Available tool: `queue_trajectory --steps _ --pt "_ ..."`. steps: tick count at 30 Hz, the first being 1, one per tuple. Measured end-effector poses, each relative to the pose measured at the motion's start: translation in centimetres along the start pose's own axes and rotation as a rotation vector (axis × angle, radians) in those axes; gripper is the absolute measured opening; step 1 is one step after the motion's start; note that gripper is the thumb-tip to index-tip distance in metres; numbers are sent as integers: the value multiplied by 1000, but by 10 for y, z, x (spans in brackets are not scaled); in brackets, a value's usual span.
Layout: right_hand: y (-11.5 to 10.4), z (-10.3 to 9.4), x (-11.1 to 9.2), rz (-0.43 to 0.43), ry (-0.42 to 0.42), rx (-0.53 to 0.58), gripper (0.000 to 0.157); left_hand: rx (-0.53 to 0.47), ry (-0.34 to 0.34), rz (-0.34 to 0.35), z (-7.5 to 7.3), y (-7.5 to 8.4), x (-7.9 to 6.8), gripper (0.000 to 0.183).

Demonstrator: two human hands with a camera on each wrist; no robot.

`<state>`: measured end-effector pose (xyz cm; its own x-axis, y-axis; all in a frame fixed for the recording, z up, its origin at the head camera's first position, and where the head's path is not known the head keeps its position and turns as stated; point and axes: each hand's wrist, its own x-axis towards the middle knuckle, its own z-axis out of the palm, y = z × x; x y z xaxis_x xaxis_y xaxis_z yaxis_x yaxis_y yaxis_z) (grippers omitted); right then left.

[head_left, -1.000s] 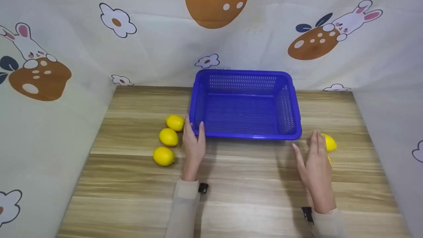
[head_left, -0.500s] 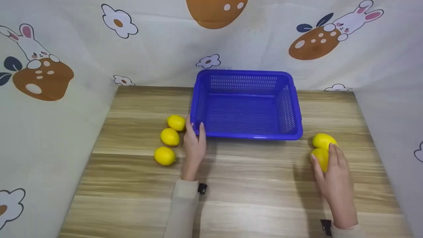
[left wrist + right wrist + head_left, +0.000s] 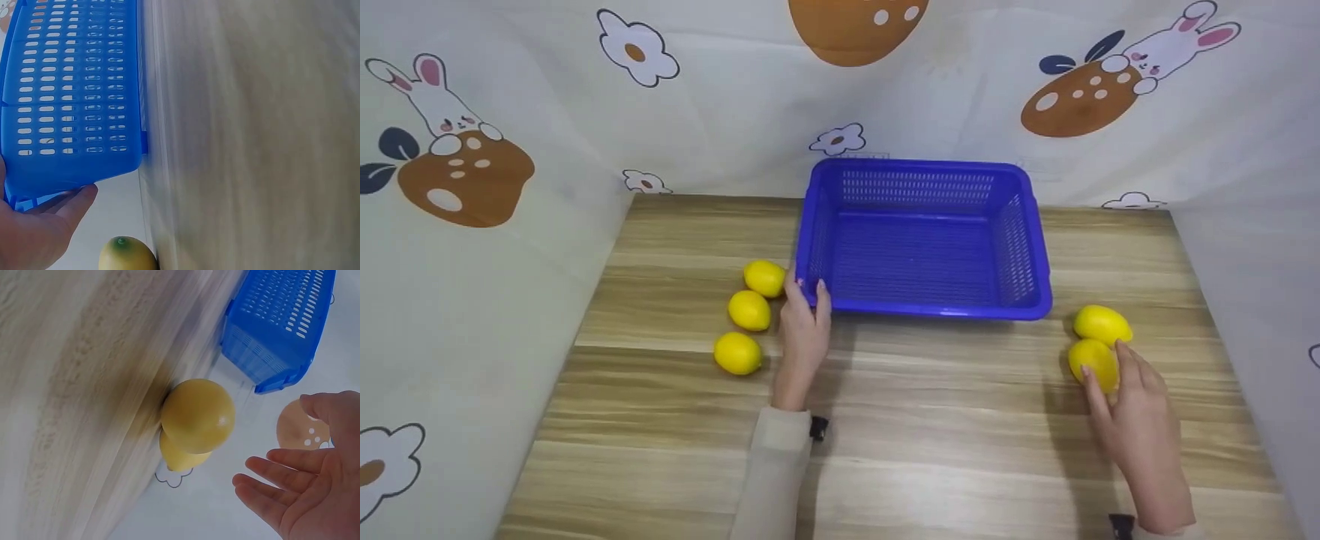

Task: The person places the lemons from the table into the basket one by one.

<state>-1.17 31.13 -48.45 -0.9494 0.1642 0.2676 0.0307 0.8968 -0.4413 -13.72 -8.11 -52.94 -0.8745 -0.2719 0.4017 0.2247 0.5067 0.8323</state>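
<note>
A blue plastic basket (image 3: 937,310) with slotted walls stands at the back of the table, nothing inside it. My left hand (image 3: 804,334) grips its front left corner, thumb at the rim and fingers behind the wall, as the left wrist view also shows. On the right, two lemons touch: a rear lemon (image 3: 1102,324) and a front lemon (image 3: 1091,364). Just in front of them hovers my right hand (image 3: 1144,420), thumb and fingers spread. In the right wrist view this hand (image 3: 315,478) is apart from the nearer lemon (image 3: 198,415) and holds nothing.
Left of the basket, three lemons lie in a row: a far one (image 3: 764,278), a middle one (image 3: 749,310) and a near one (image 3: 738,353). Printed cloth (image 3: 720,112) walls in the wooden table (image 3: 930,450) at the back and both sides.
My right hand has moved right and toward me, from beside the basket to in front of the right lemons, uncovering them. My left hand keeps its grip on the basket.
</note>
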Motion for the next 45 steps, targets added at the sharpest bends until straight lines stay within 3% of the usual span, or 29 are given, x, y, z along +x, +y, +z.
queue_trajectory --steps 17,24,25,29,30,37,40,43,45 --pt "13 7 12 39 -109 45 62 -29 -9 -44 -1 5 0 43" --pt "20 15 15 71 -148 39 66 -44 39 3 8 -17 -2 46" --pt "21 15 15 73 -153 39 67 -23 34 -9 8 -15 -2 46" --pt "23 18 18 86 -179 31 70 -15 18 -40 17 -38 -2 48" --pt "23 18 19 88 -185 30 71 -24 6 -49 15 -34 -3 48" --pt "26 21 23 105 -217 24 74 23 13 -41 29 -66 -2 53" --pt "27 23 23 104 -224 28 75 20 16 -37 28 -62 -2 52" --pt "28 24 23 88 -215 35 76 -33 5 -10 16 -40 -2 50" --pt "28 24 24 77 -212 39 77 -54 6 7 14 -35 -2 49"
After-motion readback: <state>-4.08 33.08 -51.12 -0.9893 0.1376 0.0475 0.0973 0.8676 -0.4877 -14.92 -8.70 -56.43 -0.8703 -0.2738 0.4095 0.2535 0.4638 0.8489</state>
